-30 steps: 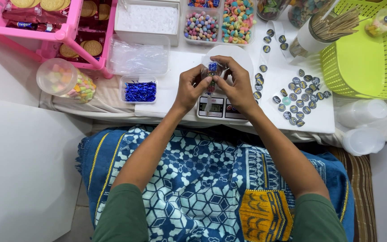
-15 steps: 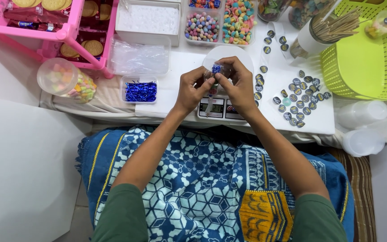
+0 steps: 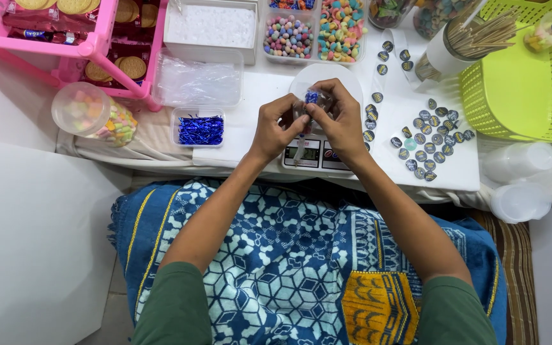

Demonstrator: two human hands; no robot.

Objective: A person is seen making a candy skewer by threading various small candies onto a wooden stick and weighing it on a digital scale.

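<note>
Two hands meet in the middle, over a small kitchen scale on the white counter. The left hand and the right hand are both closed on a little clear bag, pinching it near its top. A shiny blue twist tie sticks up from the top of the bag, right between the fingertips. The bag is held up above the scale's round plate, not lying on it.

Just left of the hands sits a small clear box of blue twist ties. Past that, a round tub of pastel sweets lies on its side. A pink rack with biscuits stands at the far left. Behind the hands are trays of colourful sweets. To the right, many round dark stickers lie spread on the counter. A lime green basket stands at the far right, beside a cup of wooden sticks. A blue patterned cloth covers the person's lap.
</note>
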